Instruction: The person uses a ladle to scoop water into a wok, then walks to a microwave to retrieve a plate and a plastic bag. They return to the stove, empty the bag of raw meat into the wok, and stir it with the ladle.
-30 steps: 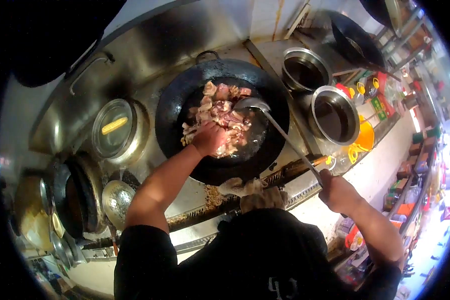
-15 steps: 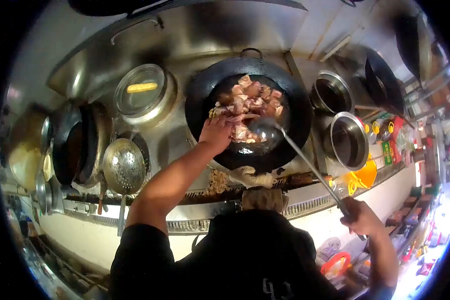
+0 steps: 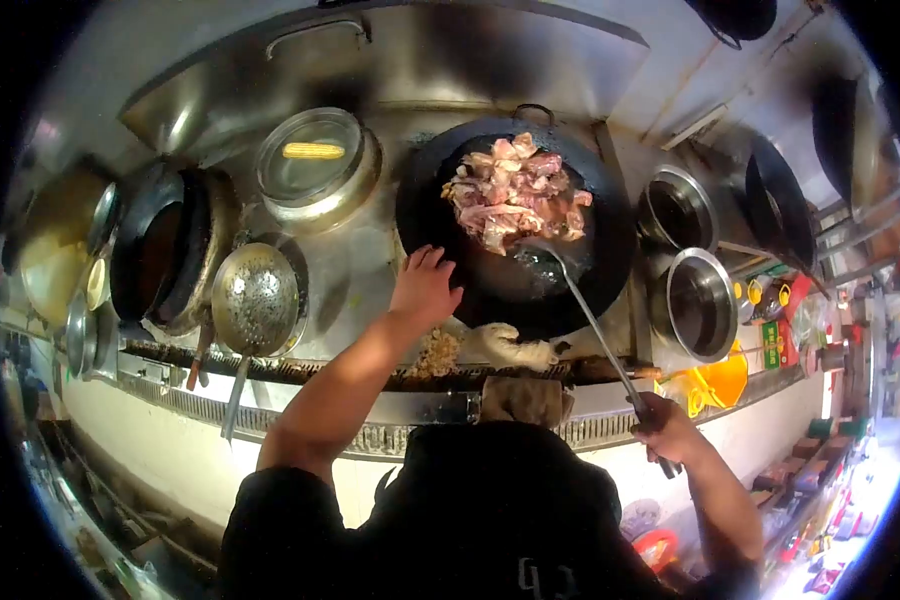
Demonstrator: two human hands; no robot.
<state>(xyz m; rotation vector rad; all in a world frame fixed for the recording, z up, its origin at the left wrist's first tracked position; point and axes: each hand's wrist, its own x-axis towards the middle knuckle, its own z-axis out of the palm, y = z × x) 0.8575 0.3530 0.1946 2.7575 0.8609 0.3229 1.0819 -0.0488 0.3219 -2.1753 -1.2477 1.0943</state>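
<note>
Chunks of raw-looking meat (image 3: 518, 195) lie heaped in the far half of a large black wok (image 3: 613, 250), with some liquid showing nearer to me. My right hand (image 3: 665, 430) is wrapped round the end of a long-handled ladle (image 3: 598, 328). The ladle's bowl sits down in the wok against the near side of the meat, mostly hidden by liquid. Over the wok's near-left rim is my left hand (image 3: 426, 287), holding nothing, with its fingers stretched out and apart from the meat.
Left of the wok stand a lidded pot (image 3: 362, 180) with a yellow corn-like piece (image 3: 313, 151) on top and a perforated skimmer (image 3: 256, 300). Two metal pots (image 3: 678, 210) are on the right. A crumpled pale cloth (image 3: 515, 346) lies at the wok's front.
My left hand has drawn back from the meat toward the wok's near-left rim. The meat sits further from me in a tighter heap. My right hand, with the ladle, has shifted left in view.
</note>
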